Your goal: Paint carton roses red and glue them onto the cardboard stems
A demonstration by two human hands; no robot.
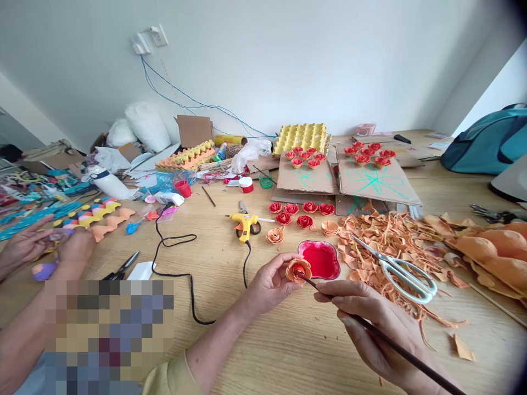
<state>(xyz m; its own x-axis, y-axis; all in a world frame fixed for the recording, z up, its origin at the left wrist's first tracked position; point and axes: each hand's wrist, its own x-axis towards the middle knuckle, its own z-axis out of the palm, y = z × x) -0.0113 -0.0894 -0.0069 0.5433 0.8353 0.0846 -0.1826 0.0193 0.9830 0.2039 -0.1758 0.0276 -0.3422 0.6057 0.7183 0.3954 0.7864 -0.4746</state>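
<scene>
Between the fingers of my left hand [272, 282] is an orange egg-carton flower [305, 267], its centre partly red. My right hand [376, 323] grips a dark-handled paintbrush [387, 341], whose tip touches the flower's middle. Just behind the flower sits a small dish of red paint [319, 253]. Several red-painted flowers [304, 221] stand beyond it, along with an unpainted orange flower [275, 236] and an orange cup-shaped piece [330, 228]. A yellow glue gun [246, 226] lies to their left.
Orange carton scraps [362, 236] and white-handled scissors [407, 280] lie at right, near an orange egg carton [494, 252]. Cardboard sheets [370, 184] at the back carry red flowers. The glue gun's black cord crosses the table. Another person's hands [76, 249] work at left.
</scene>
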